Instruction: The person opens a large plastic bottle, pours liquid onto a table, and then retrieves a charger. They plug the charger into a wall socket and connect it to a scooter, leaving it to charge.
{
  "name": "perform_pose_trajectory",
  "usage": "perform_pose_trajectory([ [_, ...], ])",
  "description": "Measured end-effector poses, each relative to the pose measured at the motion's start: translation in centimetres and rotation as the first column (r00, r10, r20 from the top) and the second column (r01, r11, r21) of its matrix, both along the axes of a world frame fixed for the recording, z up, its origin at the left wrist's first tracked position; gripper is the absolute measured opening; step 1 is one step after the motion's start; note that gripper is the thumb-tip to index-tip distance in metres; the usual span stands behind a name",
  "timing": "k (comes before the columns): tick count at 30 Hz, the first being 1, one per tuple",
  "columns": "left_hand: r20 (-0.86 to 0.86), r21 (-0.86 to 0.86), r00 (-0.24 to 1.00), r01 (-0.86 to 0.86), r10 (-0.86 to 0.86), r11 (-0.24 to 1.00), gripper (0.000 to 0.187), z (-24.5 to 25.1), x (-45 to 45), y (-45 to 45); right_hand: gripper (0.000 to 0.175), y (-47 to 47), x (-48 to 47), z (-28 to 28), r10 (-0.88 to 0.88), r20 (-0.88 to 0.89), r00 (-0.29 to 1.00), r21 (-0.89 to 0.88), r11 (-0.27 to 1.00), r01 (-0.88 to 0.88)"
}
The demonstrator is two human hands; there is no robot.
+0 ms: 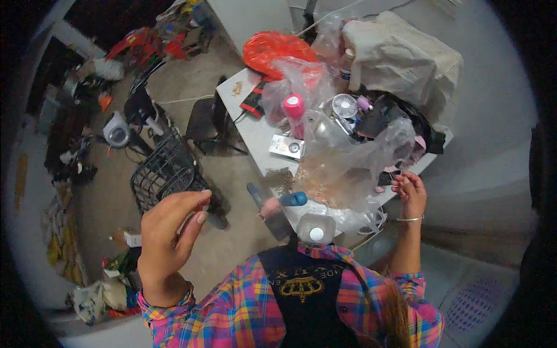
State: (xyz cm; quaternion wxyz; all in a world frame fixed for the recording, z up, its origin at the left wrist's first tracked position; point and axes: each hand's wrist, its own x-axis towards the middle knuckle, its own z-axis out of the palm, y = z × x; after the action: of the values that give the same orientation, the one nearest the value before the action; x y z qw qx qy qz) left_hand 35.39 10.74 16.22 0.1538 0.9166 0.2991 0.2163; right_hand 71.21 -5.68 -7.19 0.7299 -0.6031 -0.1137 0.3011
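Note:
My left hand (172,239) is raised at the left, above the floor, its thumb and forefinger curved with a gap between the tips; nothing clear shows between them. At the table's right edge, my right hand (409,193), with a bangle on the wrist, has its fingers bent close together near small pink pieces (391,168) and a dark item. Whether something thin is between those fingers is unclear. Left of it lies a clear plastic bag (343,174) over brownish contents. A translucent square container (316,228) with a white round spot stands close to my chest.
The white table (254,141) also bears a pink bottle (294,108), a small white box (286,147), a small fan (344,105), a red bag (276,50) and a pale cloth cover (391,56). Left are a black chair (209,122) and a vehicle's wire basket (163,174).

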Motion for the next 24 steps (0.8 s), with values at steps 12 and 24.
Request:
perform_pose_trajectory([
  [12,-0.151,-0.177,0.969,-0.220,0.195,0.959,0.028,-4.7,-12.4,0.8,0.029,0.0,-4.5,7.0,0.061,0.137,0.989,0.250,0.964,-0.094],
  [24,-0.262,-0.332,0.718,-0.694,0.645,0.638,0.033,-9.1,-45.6,-4.6,0.025,11.5,-33.7,13.5,0.722,0.298,0.625,0.495,0.443,-0.748],
])
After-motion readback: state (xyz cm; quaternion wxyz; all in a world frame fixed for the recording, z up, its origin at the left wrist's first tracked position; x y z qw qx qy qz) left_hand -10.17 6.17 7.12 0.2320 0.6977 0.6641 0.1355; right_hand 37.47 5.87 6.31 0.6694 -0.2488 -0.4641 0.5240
